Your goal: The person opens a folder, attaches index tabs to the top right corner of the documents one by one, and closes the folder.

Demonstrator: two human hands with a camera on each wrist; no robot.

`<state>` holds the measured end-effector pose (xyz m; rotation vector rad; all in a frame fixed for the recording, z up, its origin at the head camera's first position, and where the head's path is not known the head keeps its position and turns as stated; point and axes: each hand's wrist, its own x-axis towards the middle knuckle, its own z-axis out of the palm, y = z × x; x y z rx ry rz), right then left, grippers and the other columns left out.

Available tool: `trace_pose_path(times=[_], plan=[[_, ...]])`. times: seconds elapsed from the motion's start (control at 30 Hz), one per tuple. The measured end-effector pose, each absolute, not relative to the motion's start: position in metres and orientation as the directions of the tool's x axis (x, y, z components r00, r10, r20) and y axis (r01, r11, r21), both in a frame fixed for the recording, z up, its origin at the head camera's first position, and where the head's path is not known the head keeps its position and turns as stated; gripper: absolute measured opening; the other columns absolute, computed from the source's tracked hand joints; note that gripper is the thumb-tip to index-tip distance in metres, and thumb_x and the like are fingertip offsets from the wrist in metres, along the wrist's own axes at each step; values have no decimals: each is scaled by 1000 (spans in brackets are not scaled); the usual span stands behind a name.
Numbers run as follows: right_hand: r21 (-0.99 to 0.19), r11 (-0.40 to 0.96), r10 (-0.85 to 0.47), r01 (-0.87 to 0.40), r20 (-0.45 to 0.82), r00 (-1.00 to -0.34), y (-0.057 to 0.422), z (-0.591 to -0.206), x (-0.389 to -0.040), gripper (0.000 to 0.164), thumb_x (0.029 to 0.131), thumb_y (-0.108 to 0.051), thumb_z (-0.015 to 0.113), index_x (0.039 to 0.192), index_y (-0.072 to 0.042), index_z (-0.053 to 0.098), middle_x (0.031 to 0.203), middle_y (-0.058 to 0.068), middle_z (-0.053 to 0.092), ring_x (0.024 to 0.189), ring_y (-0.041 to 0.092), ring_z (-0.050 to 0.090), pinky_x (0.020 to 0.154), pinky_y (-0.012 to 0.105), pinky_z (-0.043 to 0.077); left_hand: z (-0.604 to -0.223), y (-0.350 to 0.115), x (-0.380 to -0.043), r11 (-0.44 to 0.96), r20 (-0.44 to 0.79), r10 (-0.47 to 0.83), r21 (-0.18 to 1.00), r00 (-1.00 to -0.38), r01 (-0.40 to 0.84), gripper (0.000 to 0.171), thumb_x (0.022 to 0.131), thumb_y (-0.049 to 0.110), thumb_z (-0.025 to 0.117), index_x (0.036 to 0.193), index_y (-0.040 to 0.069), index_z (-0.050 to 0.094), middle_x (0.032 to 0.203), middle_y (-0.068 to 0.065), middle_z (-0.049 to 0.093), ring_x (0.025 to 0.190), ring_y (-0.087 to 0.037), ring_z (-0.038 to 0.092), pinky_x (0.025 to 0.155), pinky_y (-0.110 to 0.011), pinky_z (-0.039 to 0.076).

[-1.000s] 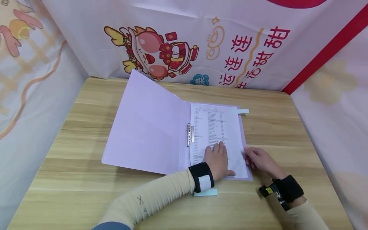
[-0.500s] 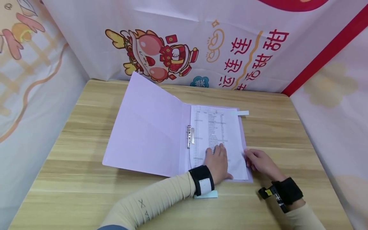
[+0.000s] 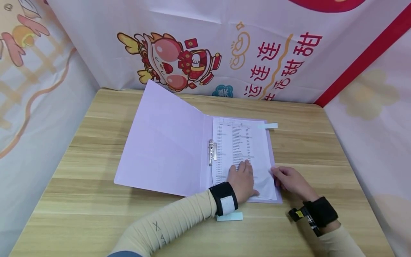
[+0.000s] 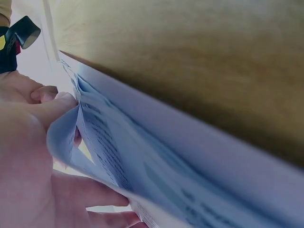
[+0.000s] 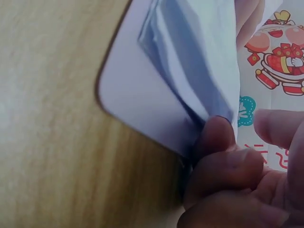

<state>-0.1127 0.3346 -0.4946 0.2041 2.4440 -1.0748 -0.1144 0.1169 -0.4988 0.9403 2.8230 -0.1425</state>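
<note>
A lilac folder (image 3: 163, 142) lies open on the table, its front cover tilted up to the left. Over its right side is a stack of printed sheets (image 3: 239, 139), beside a metal clip (image 3: 211, 151) at the spine. My left hand (image 3: 240, 182) rests on the lower part of the top sheet, fingers extended. At the right edge of the stack, my right hand (image 3: 289, 180) pinches paper between thumb and curled fingers. In the right wrist view the sheets' edges (image 5: 190, 66) fan apart above the folder's rounded corner (image 5: 123, 90). The left wrist view shows the paper's edge bowed upward.
A pale blue strip (image 3: 272, 125) sticks out past the folder's upper right edge. Another pale blue strip (image 3: 234, 216) lies on the wooden table (image 3: 80, 214) by my left wrist. A printed cloth (image 3: 205, 21) hangs behind the table, with cloth at both sides.
Both hands stay in nearly the same place on the sheets. The lower right part of the top sheet looks slightly more bowed now. The head view has tilted a little.
</note>
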Motion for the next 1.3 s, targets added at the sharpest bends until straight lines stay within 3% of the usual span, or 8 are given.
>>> trace_pose_path(times=[0.2, 0.7, 0.93, 1.07, 1.3], plan=[[-653, 689, -49, 315, -476, -878, 333, -492, -115, 51, 105, -50, 50, 85, -4, 64, 76, 5, 56, 72, 22, 54, 62, 30, 43, -500, 118, -116, 795, -175, 591, -39, -788, 605, 103, 87, 80, 53, 156, 5, 38, 159, -9, 41, 142, -22, 41, 98, -35, 45], [-647, 692, -72, 319, -502, -862, 331, -486, -117, 43, 105, -42, 54, 97, -3, 71, 79, 4, 61, 77, 21, 57, 67, 30, 43, -486, 117, -111, 807, -179, 587, 55, -790, 588, 96, 85, 83, 50, 152, 15, 49, 155, -9, 46, 139, -23, 44, 99, -37, 47], [-667, 659, -74, 346, -515, -854, 330, -483, -119, 46, 107, -41, 51, 99, -1, 71, 77, 3, 62, 73, 20, 57, 65, 29, 45, -481, 118, -102, 786, -119, 619, 73, -777, 615, 88, 83, 83, 52, 136, 14, 64, 126, -5, 65, 115, -19, 56, 81, -33, 47], [-703, 616, -92, 354, -511, -855, 328, -479, -120, 49, 108, -42, 49, 104, 1, 71, 78, 4, 61, 73, 20, 56, 64, 29, 45, -480, 121, -98, 766, -78, 641, 127, -764, 630, 81, 84, 81, 55, 127, 14, 69, 108, -2, 69, 94, -16, 61, 65, -29, 49], [-771, 510, -123, 381, -504, -855, 324, -472, -121, 52, 110, -41, 41, 95, 2, 65, 72, 3, 51, 64, 17, 48, 55, 27, 37, -480, 126, -101, 766, -56, 625, 232, -778, 599, 72, 88, 80, 50, 108, 14, 72, 84, -3, 69, 68, -15, 60, 45, -25, 40]])
